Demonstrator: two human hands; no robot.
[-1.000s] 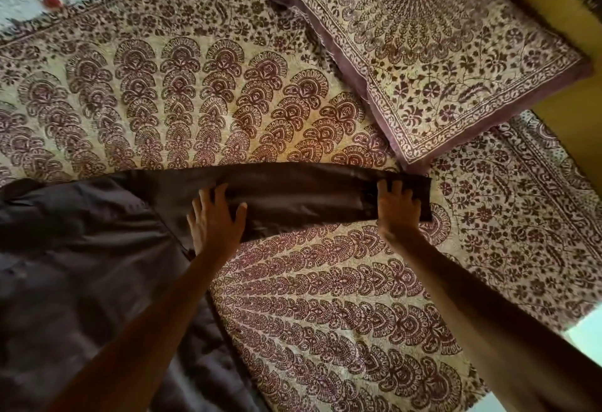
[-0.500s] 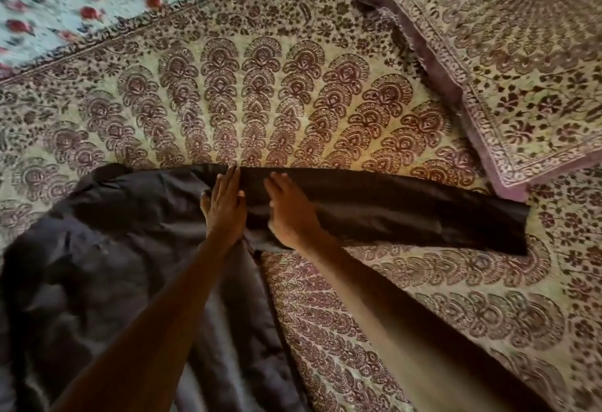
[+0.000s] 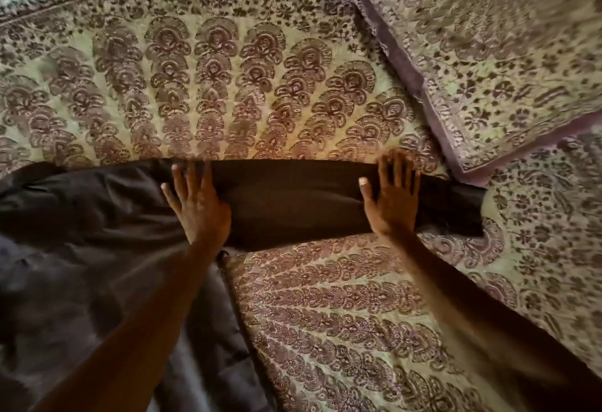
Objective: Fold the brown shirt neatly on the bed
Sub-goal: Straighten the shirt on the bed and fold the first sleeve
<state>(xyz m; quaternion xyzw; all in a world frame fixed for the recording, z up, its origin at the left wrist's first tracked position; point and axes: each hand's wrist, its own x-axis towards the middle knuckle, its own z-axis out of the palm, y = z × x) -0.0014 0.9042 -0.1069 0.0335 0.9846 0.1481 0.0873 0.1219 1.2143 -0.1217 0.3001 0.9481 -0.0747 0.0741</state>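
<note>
Brown sleeve (image 3: 303,206) runs left to right on the bed (image 3: 228,86) under my flat, spread left grip (image 3: 198,209) and right grip (image 3: 392,203), the right one nearer its cuff (image 3: 465,213).

Open bedspread (image 3: 325,314) nr & far side of sleeve (image 3: 293,206); pillow (image 3: 488,69) corner just beside cuff (image 3: 462,213), upper rt.

My right hand (image 3: 392,203) now lies flat far along the sleeve (image 3: 293,206), near its cuff toward the right edge of the bed (image 3: 325,330); half a second ago I had it just beside my left hand (image 3: 198,206).
</note>
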